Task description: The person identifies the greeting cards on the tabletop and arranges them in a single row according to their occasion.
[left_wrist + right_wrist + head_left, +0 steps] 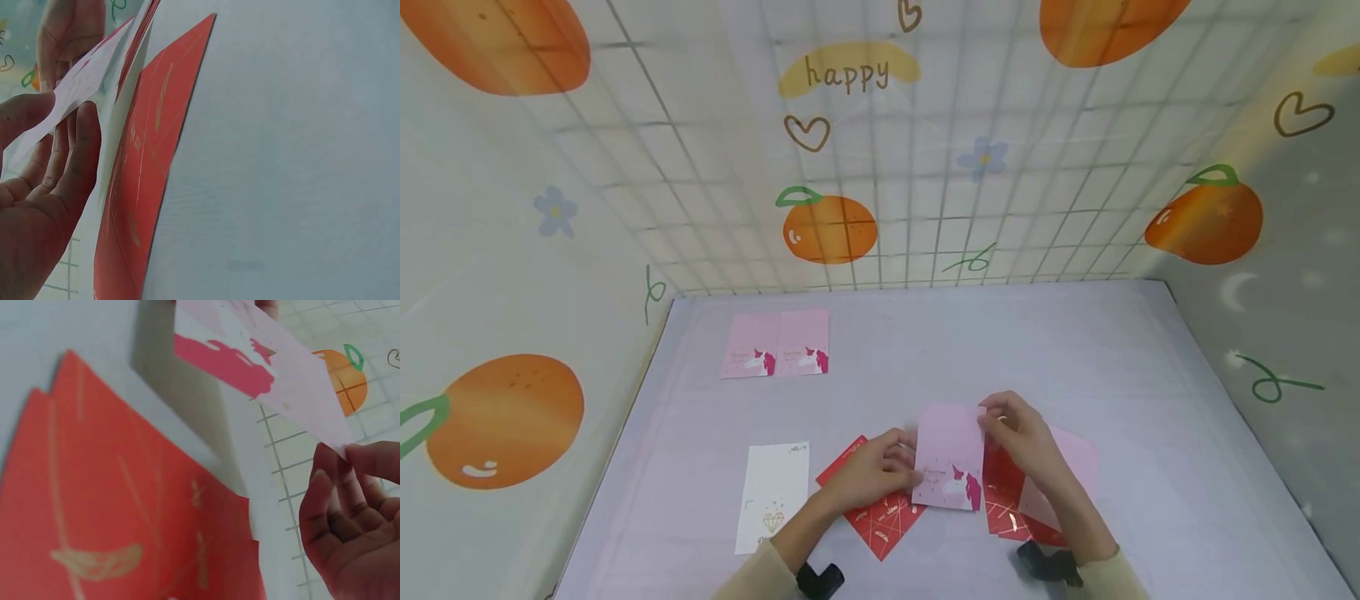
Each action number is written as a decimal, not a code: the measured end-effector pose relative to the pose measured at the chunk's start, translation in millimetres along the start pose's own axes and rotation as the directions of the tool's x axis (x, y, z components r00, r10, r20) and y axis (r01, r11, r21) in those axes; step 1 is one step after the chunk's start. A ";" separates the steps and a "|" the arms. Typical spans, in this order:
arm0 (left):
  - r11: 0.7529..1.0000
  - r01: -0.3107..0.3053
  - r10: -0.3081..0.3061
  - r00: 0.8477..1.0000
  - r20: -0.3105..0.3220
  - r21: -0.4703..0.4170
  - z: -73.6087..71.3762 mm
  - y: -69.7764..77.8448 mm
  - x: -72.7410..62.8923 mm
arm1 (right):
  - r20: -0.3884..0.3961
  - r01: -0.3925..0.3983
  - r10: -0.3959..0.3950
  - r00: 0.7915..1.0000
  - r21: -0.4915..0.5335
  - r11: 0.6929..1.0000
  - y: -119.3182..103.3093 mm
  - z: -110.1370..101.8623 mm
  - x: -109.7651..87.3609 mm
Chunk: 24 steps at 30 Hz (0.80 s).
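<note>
Held card [950,437]: wording unclear; backdrop [722,83] reads "happy"

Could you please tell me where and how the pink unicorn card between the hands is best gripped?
I'd pinch the pink card by its opposite side edges, coming from left and right, as the left hand and right hand do. It is thin, flat and held above the table, so both faces can be reached.

Table [651,500], pale lavender | far left: two pink cards [805,329], side by side | near left: white card [767,483] | near middle: red card [883,525], askew | right of that: red pile [1002,487], pink card [1075,457] overlapping it
</note>
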<state>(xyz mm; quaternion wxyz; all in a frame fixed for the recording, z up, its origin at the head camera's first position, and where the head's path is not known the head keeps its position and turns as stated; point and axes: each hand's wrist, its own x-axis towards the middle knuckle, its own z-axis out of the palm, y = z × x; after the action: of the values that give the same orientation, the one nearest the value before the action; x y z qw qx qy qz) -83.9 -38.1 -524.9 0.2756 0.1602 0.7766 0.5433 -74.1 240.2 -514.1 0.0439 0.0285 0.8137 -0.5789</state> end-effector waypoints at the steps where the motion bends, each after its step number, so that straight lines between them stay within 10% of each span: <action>1: 1.000 0.000 0.000 1.000 0.000 -0.001 0.6 -0.5 -0.6 | -0.002 0.002 -0.002 1.000 0.003 1.000 -1.0 -0.7 0.7; 24: 0.989 -0.050 0.054 0.998 0.023 -0.140 0.2 -6.4 -4.9 | -0.026 -0.024 0.025 0.999 0.027 0.999 -10.2 -3.1 4.6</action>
<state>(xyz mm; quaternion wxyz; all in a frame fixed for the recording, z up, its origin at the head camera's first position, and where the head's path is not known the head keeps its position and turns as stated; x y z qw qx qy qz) -79.5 -42.9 -529.7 0.2824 0.1680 0.7287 0.6009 -79.7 239.8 -504.0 0.0401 0.0465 0.8061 -0.5886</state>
